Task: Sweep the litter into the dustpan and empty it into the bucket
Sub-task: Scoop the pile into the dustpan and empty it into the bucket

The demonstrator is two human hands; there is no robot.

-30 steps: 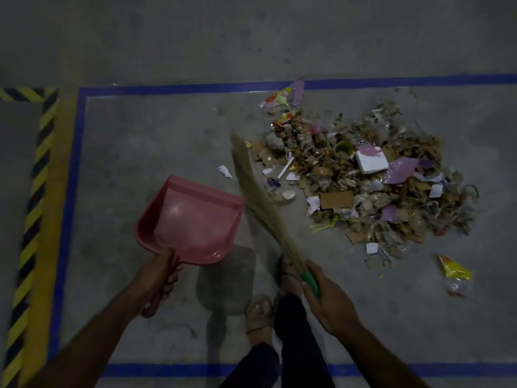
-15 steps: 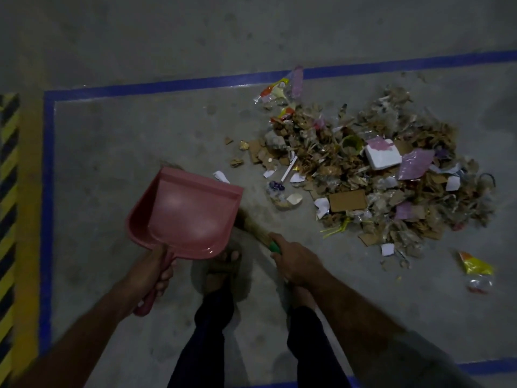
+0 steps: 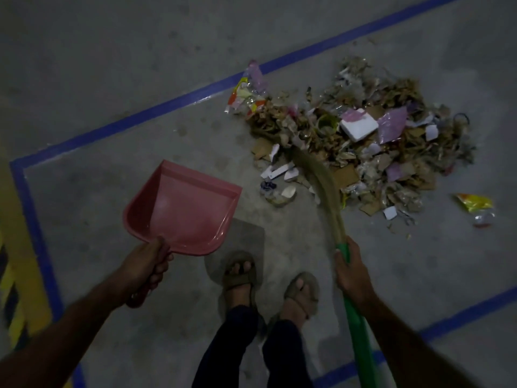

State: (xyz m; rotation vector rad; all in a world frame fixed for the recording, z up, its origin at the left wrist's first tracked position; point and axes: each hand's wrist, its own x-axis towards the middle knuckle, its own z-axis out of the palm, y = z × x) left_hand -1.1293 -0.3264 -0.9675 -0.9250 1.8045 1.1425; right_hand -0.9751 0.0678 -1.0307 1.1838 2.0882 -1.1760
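Gripping empty pink dustpan (image 3: 184, 208) left hand (image 3: 145, 264), right hand (image 3: 353, 273) clasping broom (image 3: 321, 180) in litter (image 3: 363, 147)

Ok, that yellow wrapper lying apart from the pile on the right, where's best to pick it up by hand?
Probably by the crumpled yellow end, pinched from above. The yellow wrapper lies flat on the floor, clear of the litter pile, so nothing blocks a top approach. Its clear end looks thin and slippery. Both hands are full: left hand holds the dustpan, right hand the broom.

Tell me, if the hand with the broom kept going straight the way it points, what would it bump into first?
Probably the litter pile. The right hand grips the broom's green handle and points up along the bristles, which already reach into the pile's near edge. Depth is hard to judge.
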